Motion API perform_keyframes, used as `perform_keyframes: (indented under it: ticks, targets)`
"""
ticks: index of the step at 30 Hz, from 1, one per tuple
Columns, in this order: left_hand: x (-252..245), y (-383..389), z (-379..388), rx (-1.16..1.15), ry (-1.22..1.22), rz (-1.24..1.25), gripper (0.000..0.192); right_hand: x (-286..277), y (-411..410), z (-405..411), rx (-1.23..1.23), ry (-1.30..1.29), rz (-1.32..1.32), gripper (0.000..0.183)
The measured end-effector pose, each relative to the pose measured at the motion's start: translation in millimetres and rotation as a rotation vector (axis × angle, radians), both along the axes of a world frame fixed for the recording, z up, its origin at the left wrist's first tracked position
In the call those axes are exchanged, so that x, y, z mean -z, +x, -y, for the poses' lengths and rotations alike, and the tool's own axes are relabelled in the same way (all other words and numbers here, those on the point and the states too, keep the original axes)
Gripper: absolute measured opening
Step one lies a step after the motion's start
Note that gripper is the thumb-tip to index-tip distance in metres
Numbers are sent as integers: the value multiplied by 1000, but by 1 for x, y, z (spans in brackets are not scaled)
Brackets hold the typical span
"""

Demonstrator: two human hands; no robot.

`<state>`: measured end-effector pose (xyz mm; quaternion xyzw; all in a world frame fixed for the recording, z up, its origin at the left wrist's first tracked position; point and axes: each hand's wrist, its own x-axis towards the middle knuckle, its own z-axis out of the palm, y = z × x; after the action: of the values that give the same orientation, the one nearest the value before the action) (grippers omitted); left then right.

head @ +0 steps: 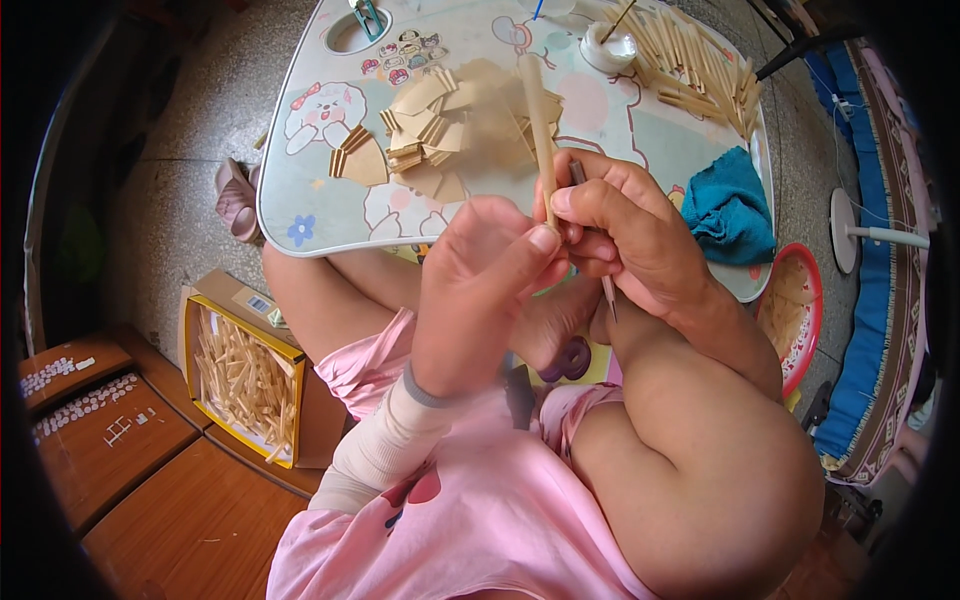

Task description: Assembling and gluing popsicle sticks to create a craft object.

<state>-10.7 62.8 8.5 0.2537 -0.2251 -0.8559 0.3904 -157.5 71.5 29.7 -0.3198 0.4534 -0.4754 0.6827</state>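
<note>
A slim tan rolled-paper tube stands nearly upright between my hands. The thumb and fingers of my left hand pinch its lower end. My right hand grips the tube just above that and also has a thin, pointed tool tucked through its fingers, tip down. On the low cartoon-print table beyond the hands lies a heap of tan fan-shaped paper pieces, partly behind the tube. A separate small stack of the same pieces lies left of the heap.
A white jar with a stick in it stands near many tan tubes. A teal cloth lies at the table's right edge. Left of my legs a yellow-edged box holds more tubes; a red-rimmed basin is at right.
</note>
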Motion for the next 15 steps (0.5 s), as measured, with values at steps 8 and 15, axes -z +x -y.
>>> perform_keyframes:
  ticks: [8, 15]
  targets:
    - [2, 3, 1, -1, 75, -65, 12, -3, -1, 1, -36, 66, 68, 15]
    - [4, 2, 1, -16, 97, -67, 13, 0, 1, -1, -23, 22, 24, 11]
